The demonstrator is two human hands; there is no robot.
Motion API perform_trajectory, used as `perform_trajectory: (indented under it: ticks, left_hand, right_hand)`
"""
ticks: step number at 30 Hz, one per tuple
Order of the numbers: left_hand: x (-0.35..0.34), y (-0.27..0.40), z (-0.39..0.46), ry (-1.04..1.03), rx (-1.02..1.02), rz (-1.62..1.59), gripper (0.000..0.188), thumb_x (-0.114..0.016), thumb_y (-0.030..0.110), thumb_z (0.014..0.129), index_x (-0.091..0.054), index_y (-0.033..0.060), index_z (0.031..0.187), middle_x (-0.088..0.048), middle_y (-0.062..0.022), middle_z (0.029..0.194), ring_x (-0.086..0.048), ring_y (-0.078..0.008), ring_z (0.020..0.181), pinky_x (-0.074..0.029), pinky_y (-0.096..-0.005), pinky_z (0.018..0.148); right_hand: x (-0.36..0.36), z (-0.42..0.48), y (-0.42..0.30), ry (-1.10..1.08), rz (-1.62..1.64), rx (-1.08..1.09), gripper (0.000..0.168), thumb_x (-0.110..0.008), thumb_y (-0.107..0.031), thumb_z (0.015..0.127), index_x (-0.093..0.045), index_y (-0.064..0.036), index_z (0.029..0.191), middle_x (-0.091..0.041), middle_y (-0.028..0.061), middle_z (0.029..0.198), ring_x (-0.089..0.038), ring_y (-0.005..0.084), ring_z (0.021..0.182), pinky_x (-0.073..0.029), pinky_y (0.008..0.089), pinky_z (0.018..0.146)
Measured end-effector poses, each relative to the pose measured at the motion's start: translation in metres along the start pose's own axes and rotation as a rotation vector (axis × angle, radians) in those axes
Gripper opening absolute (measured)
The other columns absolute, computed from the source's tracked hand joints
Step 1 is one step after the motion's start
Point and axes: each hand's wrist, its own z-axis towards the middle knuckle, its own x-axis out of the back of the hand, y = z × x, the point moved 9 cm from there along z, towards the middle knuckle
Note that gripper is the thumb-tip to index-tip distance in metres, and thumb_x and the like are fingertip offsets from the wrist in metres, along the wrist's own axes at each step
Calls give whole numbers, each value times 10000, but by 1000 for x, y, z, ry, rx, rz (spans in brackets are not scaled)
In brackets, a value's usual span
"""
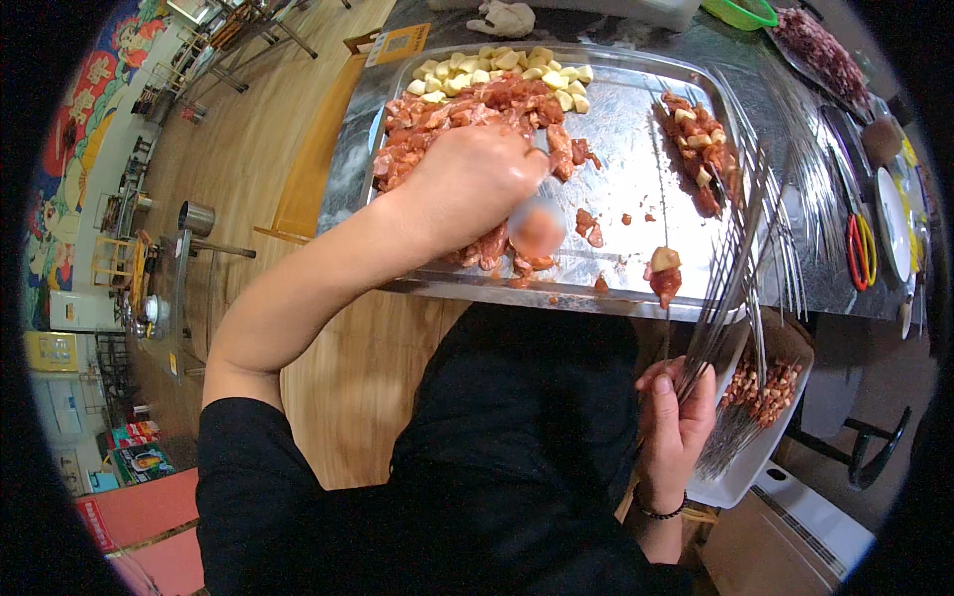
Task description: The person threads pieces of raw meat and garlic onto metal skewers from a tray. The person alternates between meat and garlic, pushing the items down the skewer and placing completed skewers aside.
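Observation:
A metal tray (618, 141) holds a pile of raw meat pieces (417, 134) and pale yellow vegetable chunks (477, 67). My left hand (484, 167) is over the meat, knuckles up, its fingertips hidden. My right hand (678, 410), below the tray's near right edge, grips a bundle of metal skewers (727, 290). One separate skewer (662, 186) rises from this hand, bearing a pale chunk (665, 258) above a meat piece (665, 284). Loaded skewers (697, 141) lie at the tray's right side. A blurred round patch covers part of the meat near my left hand.
Right of the tray lie more bare skewers (812, 179), scissors with red and yellow handles (861, 249) and a white plate (893, 223). A white bin (734, 484) with small-meat skewers stands below right. A green basket (745, 11) and a crumpled cloth-like item (503, 18) are at the back.

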Motion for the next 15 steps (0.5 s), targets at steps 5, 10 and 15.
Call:
perform_trajectory:
  ticks: [5,10,15]
  left_hand:
    - [17,-4,-13,43,103,-150,131,-629,95,745,-621,27,857,-628,-121,776,-646,-299,751,-540,-386,688]
    - [16,0,-15,117,71,-97,148,-616,65,732,-611,25,875,-608,-117,770,-628,-298,745,-533,-385,665]
    - [5,-47,-53,224,807,-1270,97,-549,94,942,-595,9,928,-679,-121,894,-682,-186,756,-545,-295,608]
  right_hand:
    - [3,-9,17,-9,-33,-82,100,-526,1,931,-508,7,1030,-575,57,916,-554,126,843,-462,261,789]
    - [-1,-8,21,-44,-71,-57,138,-565,-5,910,-524,6,1041,-570,43,882,-550,113,808,-461,252,739]
    - [-1,-15,28,-77,-285,39,81,-573,-19,899,-532,-19,969,-539,23,804,-503,80,703,-422,220,646]
